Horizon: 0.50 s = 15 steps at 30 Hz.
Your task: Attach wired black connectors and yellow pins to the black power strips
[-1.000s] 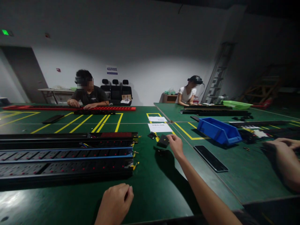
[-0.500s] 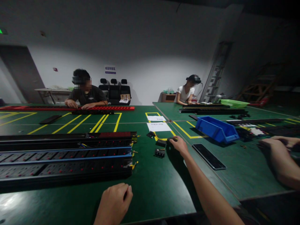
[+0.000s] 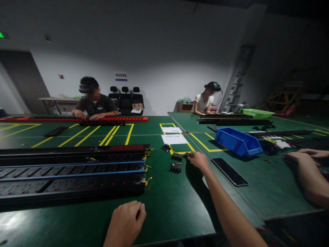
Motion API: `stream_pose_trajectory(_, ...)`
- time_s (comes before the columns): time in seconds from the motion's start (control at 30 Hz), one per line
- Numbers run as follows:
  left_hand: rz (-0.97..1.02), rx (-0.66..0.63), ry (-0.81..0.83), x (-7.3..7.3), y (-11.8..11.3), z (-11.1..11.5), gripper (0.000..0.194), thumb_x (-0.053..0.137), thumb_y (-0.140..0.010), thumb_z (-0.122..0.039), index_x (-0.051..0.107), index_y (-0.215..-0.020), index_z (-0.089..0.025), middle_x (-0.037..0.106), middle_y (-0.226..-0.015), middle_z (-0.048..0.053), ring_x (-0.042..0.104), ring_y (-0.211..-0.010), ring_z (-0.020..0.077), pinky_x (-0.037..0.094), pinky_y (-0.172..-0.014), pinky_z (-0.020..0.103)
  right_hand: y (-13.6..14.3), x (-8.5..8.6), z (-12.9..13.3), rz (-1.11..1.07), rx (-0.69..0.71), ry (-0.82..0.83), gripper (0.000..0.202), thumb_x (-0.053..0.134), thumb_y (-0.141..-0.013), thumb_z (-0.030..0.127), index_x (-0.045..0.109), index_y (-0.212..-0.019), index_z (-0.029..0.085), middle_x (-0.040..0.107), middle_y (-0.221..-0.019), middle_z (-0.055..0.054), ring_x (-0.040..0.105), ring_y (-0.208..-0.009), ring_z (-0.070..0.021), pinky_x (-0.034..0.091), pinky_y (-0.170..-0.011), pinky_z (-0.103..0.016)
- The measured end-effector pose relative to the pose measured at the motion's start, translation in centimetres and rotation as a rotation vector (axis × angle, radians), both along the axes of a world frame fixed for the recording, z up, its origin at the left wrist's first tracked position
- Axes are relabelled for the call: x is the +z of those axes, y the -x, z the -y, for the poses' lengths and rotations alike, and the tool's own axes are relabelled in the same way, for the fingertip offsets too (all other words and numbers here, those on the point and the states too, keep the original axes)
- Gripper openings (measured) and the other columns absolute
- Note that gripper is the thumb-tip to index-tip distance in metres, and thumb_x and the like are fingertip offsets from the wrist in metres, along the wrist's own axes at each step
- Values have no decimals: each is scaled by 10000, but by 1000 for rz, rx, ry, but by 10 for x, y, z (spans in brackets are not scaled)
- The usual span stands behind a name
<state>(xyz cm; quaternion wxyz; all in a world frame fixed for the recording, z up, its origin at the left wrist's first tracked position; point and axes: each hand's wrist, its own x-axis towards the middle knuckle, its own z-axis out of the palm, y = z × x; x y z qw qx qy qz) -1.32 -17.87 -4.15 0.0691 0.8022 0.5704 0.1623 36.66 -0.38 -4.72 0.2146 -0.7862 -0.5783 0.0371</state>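
Note:
My right hand reaches out over the green table, its thumb and fingers pinching a small black part close to the surface. Most of that part is hidden by my fingers. Just left of it lie a flat black block, a black block with several small contacts and another black piece with a yellow wire. By the front edge, my left hand is curled into a loose fist; nothing shows in it. Long black power strips with red dots lie beyond it to the left, yellow wire ends sticking out.
A phone lies right of my right forearm, with a blue bin beyond it. White paper sheets lie ahead. A co-worker's hands are at the right edge. Two people sit across the table, near a red rail.
My right hand has shifted very slightly to the right, still pinching the small black part. My left hand stays in its loose fist.

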Motion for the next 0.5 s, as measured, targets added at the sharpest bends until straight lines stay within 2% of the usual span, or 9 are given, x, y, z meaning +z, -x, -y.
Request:
stream_pose_trajectory(0.1, -18, -2, 8, 0, 0, 0, 440, 357, -1017, -278, 648, -695, -206, 694, -709, 28, 639, -651, 165, 318, -619, 303, -2, 6, 3, -24, 109, 104, 285, 666, -808, 265, 808, -1054, 233, 758, -954, -112, 681, -895, -288, 447, -744, -338)
stream_pose_trajectory(0.23, -25, -4, 14, -1, 0, -1, 441, 355, -1019, -274, 649, -697, -209, 696, -714, 27, 646, -667, 167, 321, -628, 303, -2, 11, 6, -125, 263, 89, 280, 678, -732, 183, 822, -971, 206, 771, -907, -79, 692, -852, -266, 450, -732, -317)
stream_pose_trajectory(0.37, -20, -3, 8, -3, 0, -1, 438, 355, -1020, -277, 647, -700, -209, 689, -710, 24, 639, -663, 170, 311, -627, 309, 1, 14, 8, -160, 266, 65, 307, 667, -687, 143, 824, -942, 208, 774, -889, -82, 687, -852, -279, 457, -745, -328)
stream_pose_trajectory(0.5, -15, -3, 11, -3, 0, -1, 442, 354, -1021, -284, 636, -688, -210, 682, -700, 22, 626, -644, 165, 297, -620, 312, 3, 13, 8, -183, 269, 52, 279, 686, -668, 131, 828, -894, 215, 759, -824, -56, 669, -767, -243, 435, -701, -307)
